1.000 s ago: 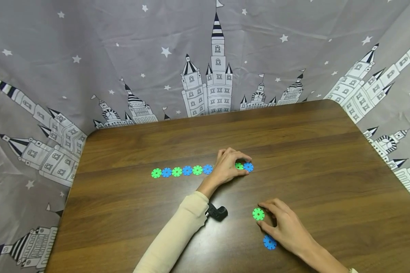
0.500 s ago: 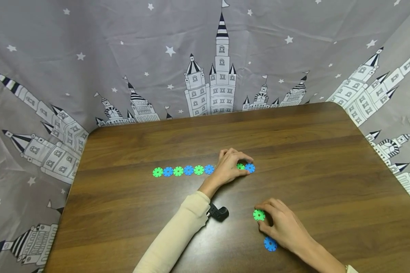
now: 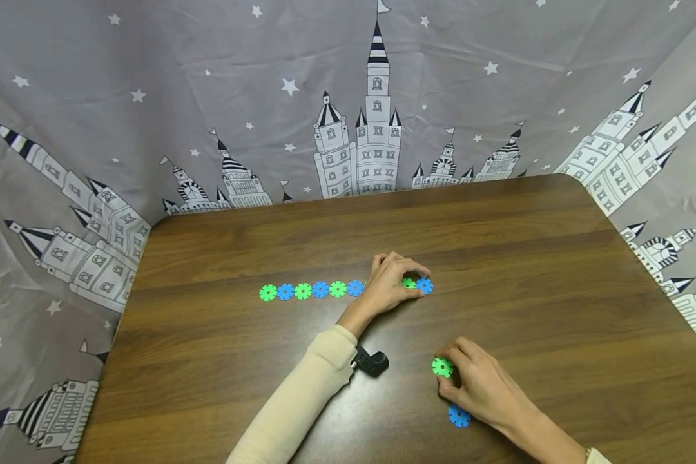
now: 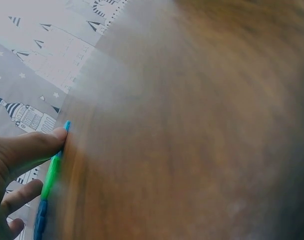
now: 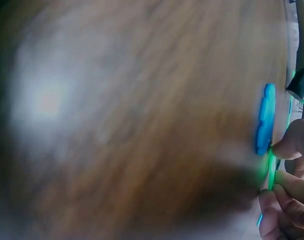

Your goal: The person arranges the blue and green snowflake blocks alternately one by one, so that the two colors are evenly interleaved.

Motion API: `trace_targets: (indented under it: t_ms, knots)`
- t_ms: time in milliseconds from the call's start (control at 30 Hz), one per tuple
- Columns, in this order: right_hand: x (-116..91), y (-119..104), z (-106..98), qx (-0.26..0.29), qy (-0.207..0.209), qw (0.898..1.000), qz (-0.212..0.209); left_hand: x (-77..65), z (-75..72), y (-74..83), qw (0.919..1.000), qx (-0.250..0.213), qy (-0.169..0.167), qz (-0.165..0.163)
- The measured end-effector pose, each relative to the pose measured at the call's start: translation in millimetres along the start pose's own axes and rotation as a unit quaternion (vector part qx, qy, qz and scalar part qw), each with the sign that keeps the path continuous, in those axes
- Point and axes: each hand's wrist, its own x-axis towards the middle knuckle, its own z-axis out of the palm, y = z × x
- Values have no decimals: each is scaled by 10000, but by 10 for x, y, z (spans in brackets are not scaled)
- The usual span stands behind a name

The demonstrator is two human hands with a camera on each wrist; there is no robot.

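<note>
A row of alternating green and blue notched plastic discs lies on the table, starting with a green disc (image 3: 268,292) at its left end. My left hand (image 3: 387,283) lies over part of the row, hiding some discs. Its thumb and index finger hold the blue disc (image 3: 425,285) at the right end, beside a green one (image 3: 408,283). Nearer the front, my right hand (image 3: 481,386) pinches a loose green disc (image 3: 442,367) by its edges between thumb and fingers. A loose blue disc (image 3: 459,416) lies just below that hand, partly covered by it.
The wooden table (image 3: 209,386) runs back to a grey curtain (image 3: 209,116) printed with castles and stars. A black wrist device (image 3: 372,362) sticks out from the left sleeve (image 3: 301,393), low over the table.
My right thumb and fingers have come in from around the loose green disc onto its edges, and the disc has shifted slightly right and nearer. My left hand stays at the row's end.
</note>
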Motion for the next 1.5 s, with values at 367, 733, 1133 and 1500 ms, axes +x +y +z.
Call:
trace_targets:
  t_ms: [367, 733, 1133, 1500]
  knots:
    - [25, 130, -21, -101, 102, 9998, 112, 6, -11, 0, 10000, 49, -13, -25]
    - [157, 272, -67, -88, 58, 9993, 349, 4, -18, 0, 10000, 20, -16, 20]
    - [386, 429, -112, 105, -181, 9940, 1070, 2, -5, 1, 9999, 60, -92, -31]
    - [534, 562, -132, 770, -233, 9841, 1581, 6, -12, 12, 9999, 83, -114, -86]
